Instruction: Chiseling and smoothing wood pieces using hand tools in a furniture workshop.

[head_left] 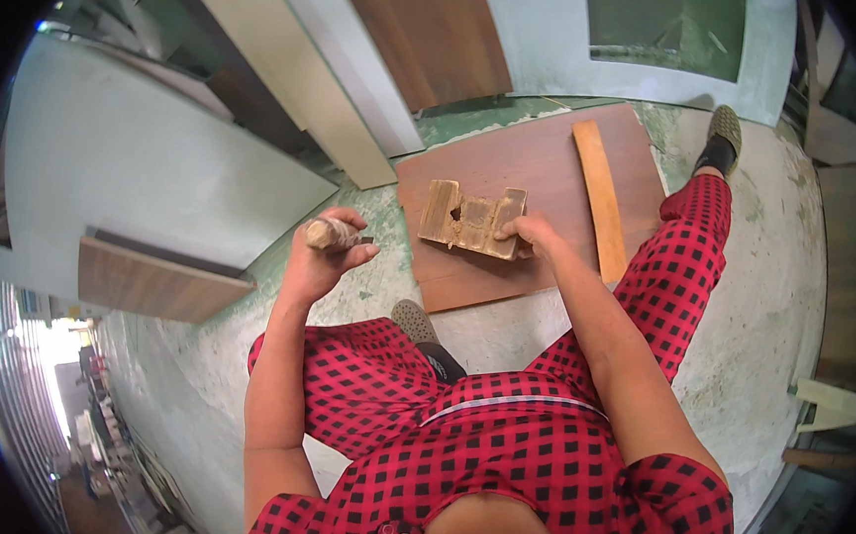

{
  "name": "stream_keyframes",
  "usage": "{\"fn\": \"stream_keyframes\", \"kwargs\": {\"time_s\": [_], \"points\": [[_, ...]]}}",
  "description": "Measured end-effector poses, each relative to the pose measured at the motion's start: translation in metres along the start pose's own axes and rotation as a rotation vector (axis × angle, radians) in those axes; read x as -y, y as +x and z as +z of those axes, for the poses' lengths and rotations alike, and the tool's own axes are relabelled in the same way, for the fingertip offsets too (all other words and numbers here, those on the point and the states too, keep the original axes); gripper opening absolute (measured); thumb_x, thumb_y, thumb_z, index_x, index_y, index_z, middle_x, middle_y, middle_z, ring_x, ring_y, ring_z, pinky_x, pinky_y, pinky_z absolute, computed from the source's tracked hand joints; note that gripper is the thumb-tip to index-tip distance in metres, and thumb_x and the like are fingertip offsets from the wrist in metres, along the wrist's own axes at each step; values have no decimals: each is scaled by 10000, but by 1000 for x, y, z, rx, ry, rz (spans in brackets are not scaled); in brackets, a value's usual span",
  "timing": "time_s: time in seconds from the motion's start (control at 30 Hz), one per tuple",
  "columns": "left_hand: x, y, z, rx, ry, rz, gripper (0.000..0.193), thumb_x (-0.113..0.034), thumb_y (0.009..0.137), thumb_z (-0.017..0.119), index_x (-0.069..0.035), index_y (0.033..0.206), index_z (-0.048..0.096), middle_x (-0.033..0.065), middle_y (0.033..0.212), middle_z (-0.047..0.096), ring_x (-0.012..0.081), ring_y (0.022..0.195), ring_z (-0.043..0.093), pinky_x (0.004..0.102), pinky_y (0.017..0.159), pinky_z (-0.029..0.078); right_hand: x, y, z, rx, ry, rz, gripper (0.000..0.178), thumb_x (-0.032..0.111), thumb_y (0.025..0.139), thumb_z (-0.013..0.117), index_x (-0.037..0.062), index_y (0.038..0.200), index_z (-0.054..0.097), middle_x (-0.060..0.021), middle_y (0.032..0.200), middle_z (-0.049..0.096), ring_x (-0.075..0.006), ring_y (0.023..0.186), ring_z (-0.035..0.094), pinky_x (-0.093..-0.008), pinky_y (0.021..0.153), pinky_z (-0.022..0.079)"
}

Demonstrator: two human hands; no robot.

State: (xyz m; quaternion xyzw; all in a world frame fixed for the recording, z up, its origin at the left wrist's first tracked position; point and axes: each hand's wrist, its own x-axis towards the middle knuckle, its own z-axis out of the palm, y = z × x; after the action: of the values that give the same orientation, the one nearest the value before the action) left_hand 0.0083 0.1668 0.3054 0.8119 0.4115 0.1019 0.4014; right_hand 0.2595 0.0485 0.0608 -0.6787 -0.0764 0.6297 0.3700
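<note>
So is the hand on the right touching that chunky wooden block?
Touching. The head view shows the right hand with its fingers wrapped over the right end of the wooden block, which sits on the brown board; no gap shows between them.

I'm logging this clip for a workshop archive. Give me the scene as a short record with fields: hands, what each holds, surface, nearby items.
left hand: raised, closed around a short wooden handle
right hand: gripping the right end of a notched wooden block
block rests on: brown board lying on the floor
nearby: light wooden strip lying on the board, right of the block
posture: seated on a pale green concrete floor, legs in red checked trousers
</note>
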Motion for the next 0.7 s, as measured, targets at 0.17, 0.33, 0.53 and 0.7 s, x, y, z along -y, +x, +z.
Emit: {"fn": "stream_keyframes", "kwargs": {"time_s": [0.17, 0.33, 0.53, 0.7], "points": [[4, -6, -5, -12, 29, 24, 283, -72, 694, 795, -46, 895, 597, -20, 756, 579, 72, 694, 528, 241, 629, 466, -4, 2, 49, 158, -33, -106, 368, 143, 635, 748, 17, 963, 638, -79, 774, 645, -227, 670, 596, -426, 598, 482], [4, -13, -13, -85, 81, 51, 310, -103, 683, 805, -44, 906, 598, -7, 776, 587, 93, 713, 536, 259, 661, 470, -15, -20, 110, 61, -361, -795, 327, 140, 641, 727, 49, 935, 615, -147, 793, 632, -306, 700, 618, -434, 634, 482], [9, -18, -21, -81, 42, 17, 296, -119, 688, 799, -38, 888, 598, 4, 764, 573, 108, 704, 514, 267, 671, 465, -27, -19, 117, -158, -772, -1091, 255, 131, 629, 721, 74, 854, 614, -177, 830, 585, -388, 750, 577, -458, 665, 473], [14, -21, -23, -122, 102, 54, 314, -128, 681, 807, -47, 897, 594, 6, 753, 563, 109, 703, 503, 269, 676, 463, -21, -29, 113, -176, -873, -944, 237, 106, 660, 701, 55, 877, 622, -130, 815, 628, -334, 744, 620, -412, 684, 493]]}}
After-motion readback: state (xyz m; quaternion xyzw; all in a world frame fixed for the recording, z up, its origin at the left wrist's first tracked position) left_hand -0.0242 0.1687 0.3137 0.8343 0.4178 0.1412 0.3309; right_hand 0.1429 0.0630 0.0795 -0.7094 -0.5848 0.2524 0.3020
